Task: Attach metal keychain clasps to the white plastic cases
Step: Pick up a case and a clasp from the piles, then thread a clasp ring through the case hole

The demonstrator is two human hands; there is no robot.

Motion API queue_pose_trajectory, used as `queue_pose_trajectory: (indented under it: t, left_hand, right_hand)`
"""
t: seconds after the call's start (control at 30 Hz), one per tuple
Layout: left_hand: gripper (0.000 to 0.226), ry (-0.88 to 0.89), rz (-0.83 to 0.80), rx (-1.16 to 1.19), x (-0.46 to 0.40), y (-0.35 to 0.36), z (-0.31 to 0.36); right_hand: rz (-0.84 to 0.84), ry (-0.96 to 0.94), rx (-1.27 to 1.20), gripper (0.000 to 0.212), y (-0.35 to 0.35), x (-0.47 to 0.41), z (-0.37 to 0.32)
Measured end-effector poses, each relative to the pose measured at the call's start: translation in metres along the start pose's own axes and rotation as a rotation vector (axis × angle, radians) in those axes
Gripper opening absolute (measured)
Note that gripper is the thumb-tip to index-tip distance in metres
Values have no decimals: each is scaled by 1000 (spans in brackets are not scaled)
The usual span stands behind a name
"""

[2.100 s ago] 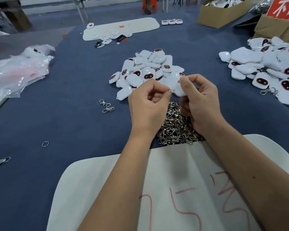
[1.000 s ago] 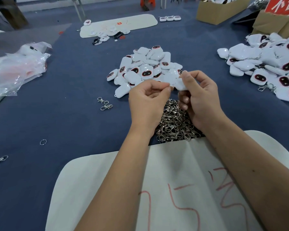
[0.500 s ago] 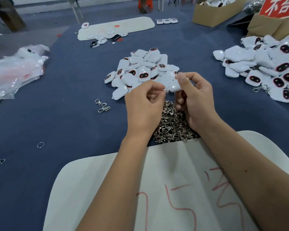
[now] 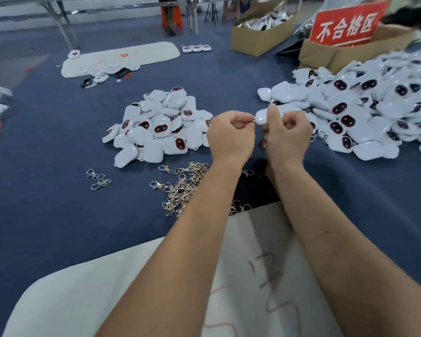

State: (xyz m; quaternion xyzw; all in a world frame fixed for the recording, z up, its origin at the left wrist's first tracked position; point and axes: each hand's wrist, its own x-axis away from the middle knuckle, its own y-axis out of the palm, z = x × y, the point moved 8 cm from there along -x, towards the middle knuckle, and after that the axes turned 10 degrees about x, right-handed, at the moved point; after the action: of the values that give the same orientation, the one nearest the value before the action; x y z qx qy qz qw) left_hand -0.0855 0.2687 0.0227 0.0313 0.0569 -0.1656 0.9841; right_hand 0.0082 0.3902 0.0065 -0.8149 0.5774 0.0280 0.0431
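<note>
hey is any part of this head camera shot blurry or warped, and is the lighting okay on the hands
Head view: the large pile of white cases at right and the red sign are smeared by motion blur; the middle pile is sharper. Wide-angle distortion bends the far table legs. Lighting is soft and even on the left hand and right hand, with little glare.

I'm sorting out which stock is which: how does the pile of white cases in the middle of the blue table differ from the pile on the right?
The middle pile of white plastic cases is small and compact; the right pile of white plastic cases is far larger and spreads to the picture's edge. The middle pile shows no clasps plainly, while metal clasps show along the right pile's near edge. Both hold glossy white cases with dark oval faces, lying on the blue table.
</note>
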Motion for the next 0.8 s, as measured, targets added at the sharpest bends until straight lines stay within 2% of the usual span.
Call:
queue_pose_trajectory:
  t: [0.07,0.13,0.17,0.23,0.37,0.47,0.53,0.67,0.8]
  left_hand:
    - [16,-26,-28,16,-3,14,-5]
    - [26,-40,-127,99,-2,27,-3]
    - [34,-39,-195,140,-2,32,-1]
    - [45,-13,-283,135,-1,38,4]
    - [36,85,-214,-57,-2,25,7]
    - [28,135,-223,-217,3,17,10]
    - [29,183,-229,-359,6,6,15]
    - [31,292,-281,-626,22,-21,24]
    - [35,413,-239,-944,33,-55,26]
  right_hand:
    - [32,17,-19,35,-7,-5,6]
    - [58,8,-171,11,-10,-5,5]
    - [57,19,-259,7,-8,-4,4]
    - [32,37,-305,32,-5,0,3]
    - [127,-83,171,34,-12,7,-6]
    - [140,-99,263,26,-12,8,-5]
    - [73,-26,128,19,-2,12,0]
    - [-141,65,-149,26,36,41,1]
    - [-337,193,-327,26,76,77,3]
